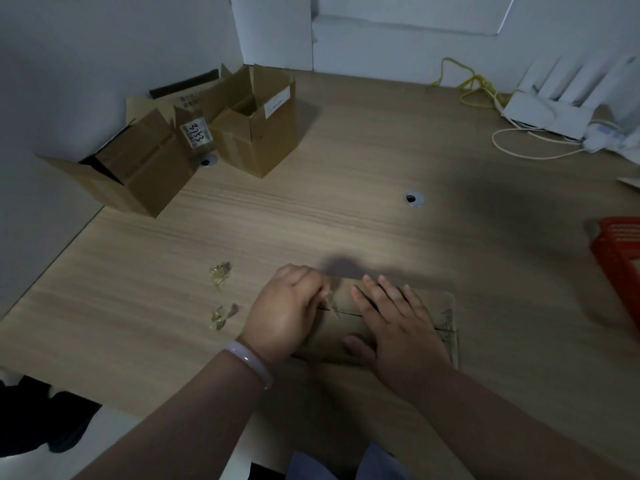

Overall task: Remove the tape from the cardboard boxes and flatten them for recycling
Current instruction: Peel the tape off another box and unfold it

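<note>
A flattened cardboard box (429, 306) lies near the table's front edge. My right hand (398, 323) presses flat on it with fingers spread. My left hand (287, 310) is at the box's left end, its fingers curled and pinching a strip of clear tape (333, 301) that lifts off the cardboard. Two crumpled wads of removed tape (220, 271) (221, 315) lie on the table to the left of my left hand. Two open cardboard boxes stand at the far left: a small upright one (256, 133) and a larger one on its side (128, 168).
A flat cardboard sheet (187, 98) leans behind the boxes by the wall. A red box (620, 258) sits at the right edge. A white router (554, 109) with yellow and white cables is at the far right. A round cable grommet (414, 198) is mid-table.
</note>
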Demonstrator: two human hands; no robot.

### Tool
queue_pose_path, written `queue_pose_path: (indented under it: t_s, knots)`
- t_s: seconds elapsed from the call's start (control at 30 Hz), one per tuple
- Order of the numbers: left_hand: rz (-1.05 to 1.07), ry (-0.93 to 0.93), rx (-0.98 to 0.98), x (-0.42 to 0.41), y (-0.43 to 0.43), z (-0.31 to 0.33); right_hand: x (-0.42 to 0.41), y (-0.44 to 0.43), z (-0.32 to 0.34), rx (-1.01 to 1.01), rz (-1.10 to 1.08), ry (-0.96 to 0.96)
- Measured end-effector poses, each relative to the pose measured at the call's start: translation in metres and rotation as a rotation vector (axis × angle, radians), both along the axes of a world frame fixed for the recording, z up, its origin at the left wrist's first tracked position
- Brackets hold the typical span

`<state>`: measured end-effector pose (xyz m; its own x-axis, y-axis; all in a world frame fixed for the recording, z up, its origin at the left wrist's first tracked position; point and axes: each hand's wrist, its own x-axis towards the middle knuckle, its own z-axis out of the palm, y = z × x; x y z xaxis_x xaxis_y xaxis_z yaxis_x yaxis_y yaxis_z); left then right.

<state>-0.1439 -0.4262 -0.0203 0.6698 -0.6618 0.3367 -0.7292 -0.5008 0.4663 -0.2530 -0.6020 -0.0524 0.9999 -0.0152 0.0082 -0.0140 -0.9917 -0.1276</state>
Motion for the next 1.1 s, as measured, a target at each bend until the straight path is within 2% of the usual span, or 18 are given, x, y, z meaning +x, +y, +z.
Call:
queue_pose_path:
  t_s: [0.07, 0.13, 0.27, 0.3, 0.4, 0.47, 0.77, 0.93, 1.0, 1.03, 1.1]
  knots:
    - [0.002, 0.004, -0.037, 0.005, -0.004, 0.0, 0.0, 0.0, 0.0, -0.007, 0.002, 0.002]
    - [0.093, 0.111, -0.063, 0.008, -0.005, -0.002, 0.0, 0.0, 0.001, -0.004, 0.003, 0.003]
    - [0.298, 0.203, 0.115, 0.014, 0.009, -0.011, 0.0, 0.0, 0.002, 0.002, 0.0, 0.003]
    - [0.33, 0.33, 0.09, 0.014, 0.015, -0.013, 0.0, 0.0, 0.002, 0.003, -0.001, 0.002]
    - [0.385, 0.947, -0.196, 0.011, 0.028, -0.015, 0.0, 0.001, 0.002, 0.013, -0.01, -0.009]
    - [0.419, 1.144, -0.321, 0.011, 0.026, -0.013, 0.0, 0.001, 0.003, 0.013, -0.009, -0.013]
    - [0.486, 1.043, -0.345, 0.031, -0.016, -0.008, 0.0, 0.0, 0.002, 0.02, -0.013, -0.004]
    - [0.308, 0.602, -0.138, 0.026, -0.013, -0.003, 0.001, 0.001, 0.001, 0.016, -0.024, -0.003]
    - [0.238, 0.481, -0.106, 0.02, -0.007, -0.002, 0.001, 0.001, 0.001, 0.018, -0.028, -0.008]
    - [0.241, 0.481, -0.115, 0.017, -0.002, -0.003, 0.001, 0.001, 0.001, 0.016, -0.027, -0.01]
    - [0.311, 0.651, -0.184, 0.012, 0.007, -0.004, 0.0, 0.0, 0.0, 0.012, -0.023, -0.014]
